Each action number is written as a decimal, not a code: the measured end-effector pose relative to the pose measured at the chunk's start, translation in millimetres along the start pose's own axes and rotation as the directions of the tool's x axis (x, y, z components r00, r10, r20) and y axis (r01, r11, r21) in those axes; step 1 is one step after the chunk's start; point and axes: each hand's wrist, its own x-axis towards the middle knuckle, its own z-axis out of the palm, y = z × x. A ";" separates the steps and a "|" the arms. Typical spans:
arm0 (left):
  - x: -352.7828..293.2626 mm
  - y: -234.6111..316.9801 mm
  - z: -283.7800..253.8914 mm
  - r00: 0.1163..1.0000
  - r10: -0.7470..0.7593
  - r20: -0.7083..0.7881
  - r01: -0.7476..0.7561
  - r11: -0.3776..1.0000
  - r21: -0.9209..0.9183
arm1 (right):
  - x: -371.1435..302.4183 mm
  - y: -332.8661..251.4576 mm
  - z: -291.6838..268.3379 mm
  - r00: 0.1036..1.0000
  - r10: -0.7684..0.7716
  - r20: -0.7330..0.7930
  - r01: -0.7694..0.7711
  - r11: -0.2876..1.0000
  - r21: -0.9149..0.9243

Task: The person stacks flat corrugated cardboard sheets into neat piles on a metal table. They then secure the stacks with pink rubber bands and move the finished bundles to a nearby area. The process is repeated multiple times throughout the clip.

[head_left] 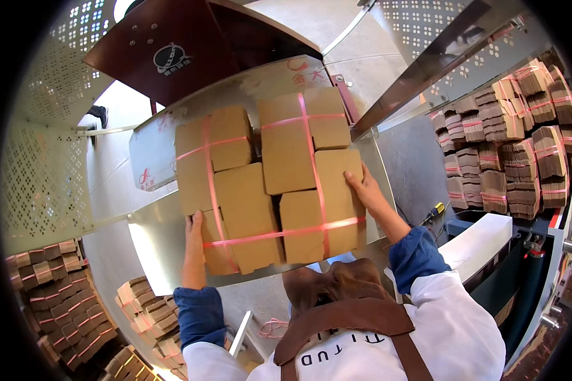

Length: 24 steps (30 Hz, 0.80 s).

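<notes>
A wide bundle of brown cardboard pieces (248,197) lies across the metal table, made up of several flat stacks side by side. Pink straps (254,239) cross it lengthwise and widthwise; the strap nearest me runs over the whole width. My left hand (195,232) presses along the bundle's left side near its front corner, fingers mostly hidden behind the edge. On the right side, my right hand (366,190) grips the bundle, its thumb on top and the other fingers over the side. The bundle's underside is hidden.
Beneath the bundle is a shiny metal tabletop (149,244). A dark red machine panel (165,54) stands beyond it. Perforated metal guards (51,171) flank the table. Strapped cardboard piles stand at right (489,152) and lower left (70,311). A white beam (486,244) lies at my right.
</notes>
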 end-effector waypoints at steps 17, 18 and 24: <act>4.6 35.4 60.3 0.999 0.040 -0.027 -0.038 0.997 0.066 | 17.5 -43.3 -49.2 0.619 -0.785 0.031 0.483 0.349 -0.803; 16.9 45.2 54.4 0.999 0.031 -0.019 -0.029 0.995 0.093 | 15.7 -53.8 -42.7 0.624 -0.767 0.150 0.579 0.324 -0.748; 72.7 75.7 88.5 0.978 0.209 0.024 -0.210 0.963 0.171 | 62.0 -88.4 11.7 0.656 -0.659 0.369 0.632 0.212 -0.746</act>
